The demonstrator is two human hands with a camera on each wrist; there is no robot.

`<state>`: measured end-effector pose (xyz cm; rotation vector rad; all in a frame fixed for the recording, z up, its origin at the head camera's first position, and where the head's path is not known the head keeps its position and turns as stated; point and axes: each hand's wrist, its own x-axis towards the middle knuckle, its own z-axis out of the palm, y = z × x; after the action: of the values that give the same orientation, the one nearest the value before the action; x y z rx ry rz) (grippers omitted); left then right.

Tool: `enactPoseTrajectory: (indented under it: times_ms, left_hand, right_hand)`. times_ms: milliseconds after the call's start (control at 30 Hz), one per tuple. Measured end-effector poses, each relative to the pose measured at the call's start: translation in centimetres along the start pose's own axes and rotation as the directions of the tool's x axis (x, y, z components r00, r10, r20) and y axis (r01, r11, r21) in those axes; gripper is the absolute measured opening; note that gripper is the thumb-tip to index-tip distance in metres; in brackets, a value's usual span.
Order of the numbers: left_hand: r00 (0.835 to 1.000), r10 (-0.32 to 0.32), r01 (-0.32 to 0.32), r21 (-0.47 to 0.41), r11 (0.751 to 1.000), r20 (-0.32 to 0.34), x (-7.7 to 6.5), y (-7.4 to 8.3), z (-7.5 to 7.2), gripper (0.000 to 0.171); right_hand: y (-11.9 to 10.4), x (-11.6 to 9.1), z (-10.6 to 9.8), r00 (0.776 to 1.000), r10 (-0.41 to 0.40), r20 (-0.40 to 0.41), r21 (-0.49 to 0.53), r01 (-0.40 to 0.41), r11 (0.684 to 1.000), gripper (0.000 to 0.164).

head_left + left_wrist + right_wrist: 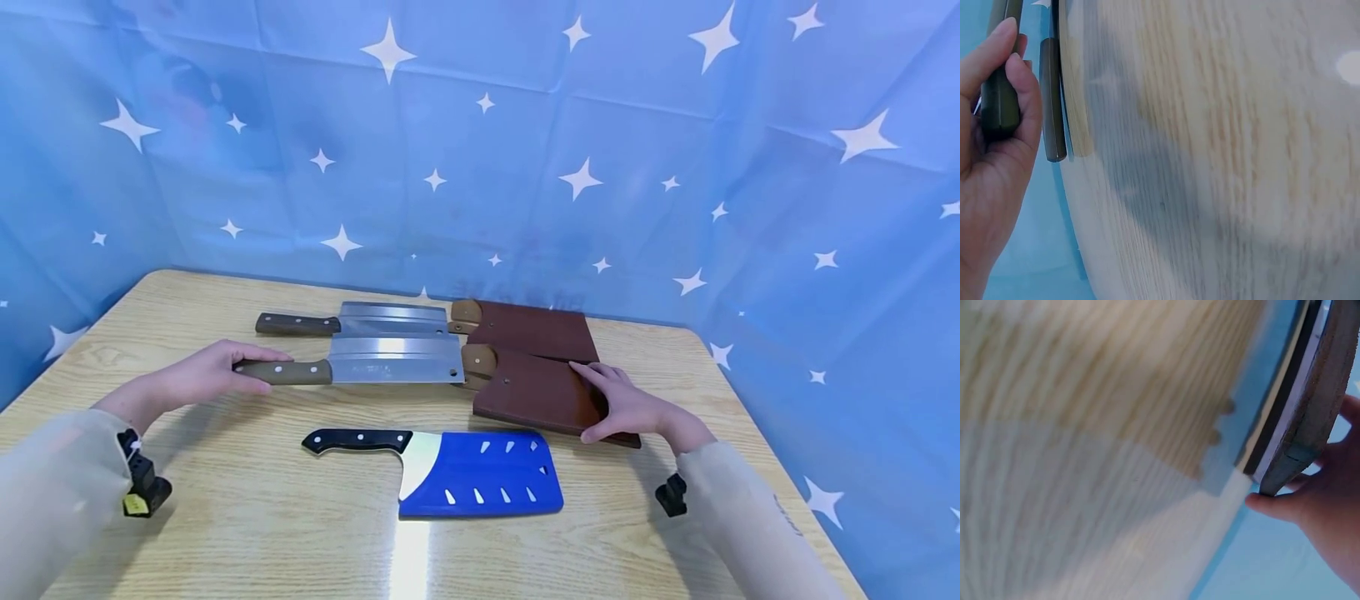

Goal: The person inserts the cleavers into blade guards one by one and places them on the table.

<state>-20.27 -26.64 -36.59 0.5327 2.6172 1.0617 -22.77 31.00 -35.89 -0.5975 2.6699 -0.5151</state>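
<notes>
My left hand (206, 379) grips the brown wooden handle of a cleaver (397, 360), its wide steel blade pointing right. In the left wrist view the thumb and fingers wrap around the handle (1001, 106). The blade's far end comes right up to the tan strap of a dark brown leather sheath (525, 387). My right hand (633, 408) holds that sheath by its right end, thumb on the near edge and fingers across the far one. The right wrist view shows the sheath (1316, 394) edge-on, with the thumb at its corner.
Behind lie a second wooden-handled cleaver (393, 318) and another brown sheath (536, 325). Nearer on the wooden table (285, 533) is a black-handled cleaver with a blue blade cover (480, 475). A blue star-patterned curtain (465, 108) hangs behind the table.
</notes>
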Motion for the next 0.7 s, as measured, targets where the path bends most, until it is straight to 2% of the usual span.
enactPoseTrajectory:
  times_ms: [400, 633, 700]
  left_hand:
    - [0.999, 0.009, -0.009, -0.004, 1.000, 0.052, 0.7, 0.9, 0.3, 0.055]
    - [0.997, 0.019, -0.016, -0.042, 0.999, 0.071, 1.4, 1.4, 0.7, 0.055]
    - [0.997, 0.035, -0.033, -0.038, 0.999, 0.074, 1.7, 1.6, 0.8, 0.055]
  right_hand:
    - [-1.6, -0.1, -0.5, 1.000, -0.027, 0.000, 0.002, 0.027, 1.000, 0.107]
    - [-2.3, 0.3, -0.9, 0.999, -0.053, -0.003, -0.001, 0.053, 0.999, 0.108]
    - [-2.5, 0.4, -1.0, 0.999, -0.050, -0.003, -0.001, 0.050, 0.999, 0.108]
